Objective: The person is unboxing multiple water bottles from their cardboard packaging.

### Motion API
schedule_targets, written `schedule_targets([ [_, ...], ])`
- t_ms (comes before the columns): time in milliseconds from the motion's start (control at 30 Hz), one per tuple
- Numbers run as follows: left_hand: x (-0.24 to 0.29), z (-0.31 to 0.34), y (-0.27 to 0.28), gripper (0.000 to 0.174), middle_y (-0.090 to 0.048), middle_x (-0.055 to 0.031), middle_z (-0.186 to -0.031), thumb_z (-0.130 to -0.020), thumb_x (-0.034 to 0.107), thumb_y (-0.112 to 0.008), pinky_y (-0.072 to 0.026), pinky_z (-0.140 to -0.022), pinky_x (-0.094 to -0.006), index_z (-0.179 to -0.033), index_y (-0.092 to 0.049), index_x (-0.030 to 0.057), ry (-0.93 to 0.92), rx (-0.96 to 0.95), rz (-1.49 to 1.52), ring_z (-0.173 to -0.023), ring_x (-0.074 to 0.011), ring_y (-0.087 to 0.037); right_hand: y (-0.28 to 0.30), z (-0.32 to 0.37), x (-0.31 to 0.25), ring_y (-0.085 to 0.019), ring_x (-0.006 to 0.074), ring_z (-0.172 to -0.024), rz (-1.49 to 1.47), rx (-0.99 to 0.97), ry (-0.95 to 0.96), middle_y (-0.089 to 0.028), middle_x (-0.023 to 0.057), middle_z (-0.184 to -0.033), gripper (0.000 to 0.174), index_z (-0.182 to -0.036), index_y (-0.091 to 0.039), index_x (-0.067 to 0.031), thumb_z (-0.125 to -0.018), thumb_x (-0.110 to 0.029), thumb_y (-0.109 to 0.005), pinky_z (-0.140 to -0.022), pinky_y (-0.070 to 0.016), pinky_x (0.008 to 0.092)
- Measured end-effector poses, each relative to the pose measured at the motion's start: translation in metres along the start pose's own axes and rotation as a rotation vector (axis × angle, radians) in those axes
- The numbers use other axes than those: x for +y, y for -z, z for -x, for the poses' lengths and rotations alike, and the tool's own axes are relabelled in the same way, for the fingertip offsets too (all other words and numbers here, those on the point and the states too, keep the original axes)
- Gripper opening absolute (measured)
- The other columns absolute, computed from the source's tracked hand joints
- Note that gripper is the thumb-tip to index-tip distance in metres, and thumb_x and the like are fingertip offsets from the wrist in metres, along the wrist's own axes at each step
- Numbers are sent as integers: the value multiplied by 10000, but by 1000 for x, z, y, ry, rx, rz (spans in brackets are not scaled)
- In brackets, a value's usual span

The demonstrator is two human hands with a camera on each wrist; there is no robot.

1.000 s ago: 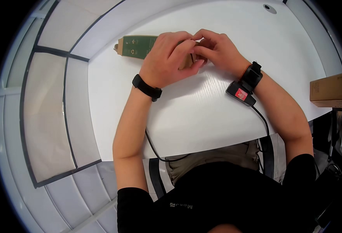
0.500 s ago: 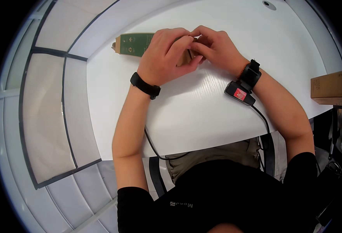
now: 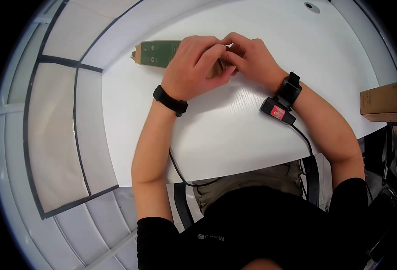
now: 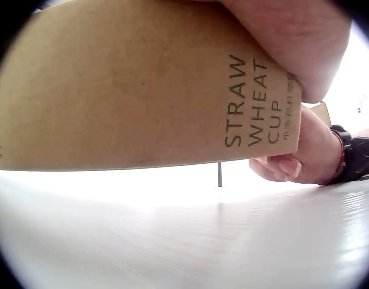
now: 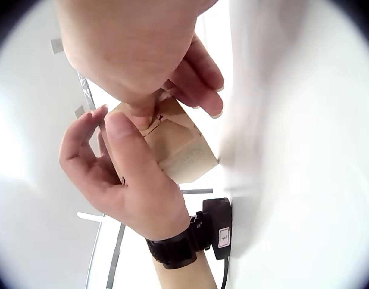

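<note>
A green and brown cardboard box point(image 3: 152, 53) lies lengthwise near the back of the white table. Its brown side point(image 4: 124, 90), in the left wrist view, is printed "STRAW WHEAT CUP". My left hand point(image 3: 191, 67) grips it from above near its right end, thumb on the near side. At that end my right hand point(image 3: 254, 58) has its fingers bent, thumb and fingertips on the end flaps. The right wrist view shows the box's end point(image 5: 187, 153) with folded flaps, partly hidden behind the right hand point(image 5: 130, 48). The far left end has brown flaps sticking out.
Another brown box point(image 3: 383, 102) stands at the table's right edge. A cable hole point(image 3: 312, 7) is at the back right. Grey partition panels point(image 3: 49, 135) border the left side. Black cables point(image 3: 303, 137) run from both wrist devices.
</note>
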State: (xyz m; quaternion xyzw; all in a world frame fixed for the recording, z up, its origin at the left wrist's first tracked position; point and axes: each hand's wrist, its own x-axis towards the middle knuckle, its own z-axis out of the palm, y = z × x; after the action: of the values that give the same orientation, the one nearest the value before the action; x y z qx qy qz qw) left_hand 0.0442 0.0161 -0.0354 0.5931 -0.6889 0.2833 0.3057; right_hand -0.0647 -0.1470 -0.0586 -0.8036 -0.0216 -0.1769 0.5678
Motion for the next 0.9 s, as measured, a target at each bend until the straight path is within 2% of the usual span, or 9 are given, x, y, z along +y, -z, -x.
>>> schedule_targets([
  [633,-1,-1,-2,530,-615,-70,-1077,-675,125,-865,-515,-804,-386,-1129,-594,89,-11,7,13,-909,-273,-620,-1,0,-3,-667,167,-594,27,6,-20,-740,125,-831,181,-1072,-608,-18,-984,-177,-607,-584,-544,286],
  [900,-1,1,0,522,-608,-79,-1102,-693,177,-870,-518,-790,-385,-1136,-605,95,-1,16,17,-910,-280,-616,3,1,-4,-639,111,-669,-193,-46,-86,-701,60,-783,234,-1098,-679,-28,-998,-227,-606,-642,-539,261],
])
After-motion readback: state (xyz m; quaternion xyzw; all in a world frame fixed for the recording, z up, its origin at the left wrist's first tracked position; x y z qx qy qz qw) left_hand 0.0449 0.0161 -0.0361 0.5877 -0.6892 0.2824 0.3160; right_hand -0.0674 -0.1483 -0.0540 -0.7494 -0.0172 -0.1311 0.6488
